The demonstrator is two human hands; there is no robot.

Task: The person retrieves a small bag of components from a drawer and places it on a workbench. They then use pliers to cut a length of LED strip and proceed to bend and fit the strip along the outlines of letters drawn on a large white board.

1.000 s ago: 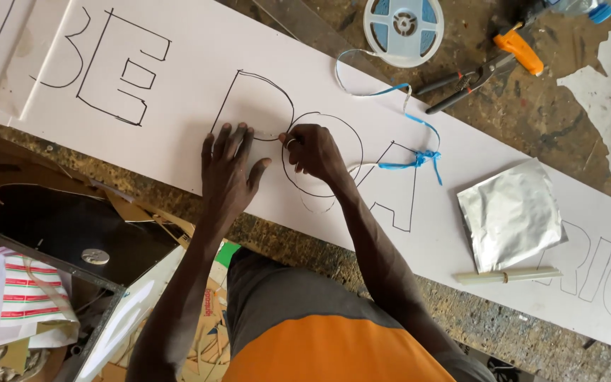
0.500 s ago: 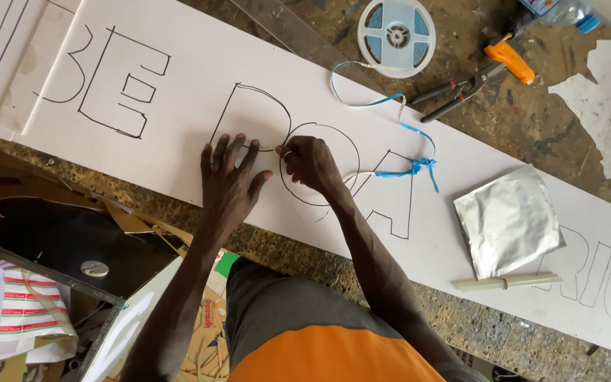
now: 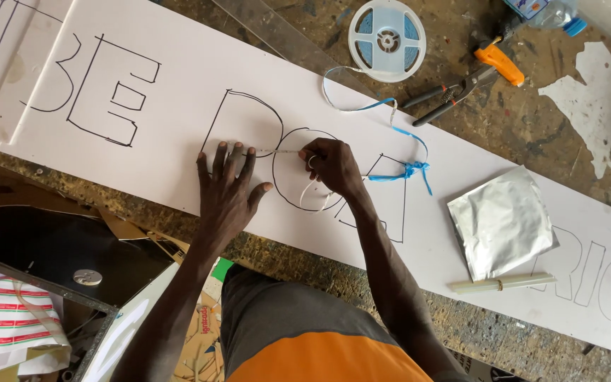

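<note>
A long white board (image 3: 178,64) with large outlined black letters lies across the workbench. My left hand (image 3: 226,189) rests flat on it, fingers spread, fingertips pressing a thin pale strip (image 3: 277,151) down inside an outlined letter. My right hand (image 3: 330,168) is shut on the same strip just to the right, with a loop of it curling under the palm. The strip trails right past a bit of blue backing tape (image 3: 406,170) and up to a white reel (image 3: 387,39).
Pliers (image 3: 447,95), an orange-handled tool (image 3: 500,62) and a plastic bottle (image 3: 547,12) lie at the far side. A silver foil pouch (image 3: 502,223) and pale sticks (image 3: 503,284) sit right on the board. Clutter and a striped bag (image 3: 15,322) fill the lower left.
My left hand slid slightly up and left along the strip, fingers flatter on the board. My right hand stays gripping the strip beside it. The view drifted a little.
</note>
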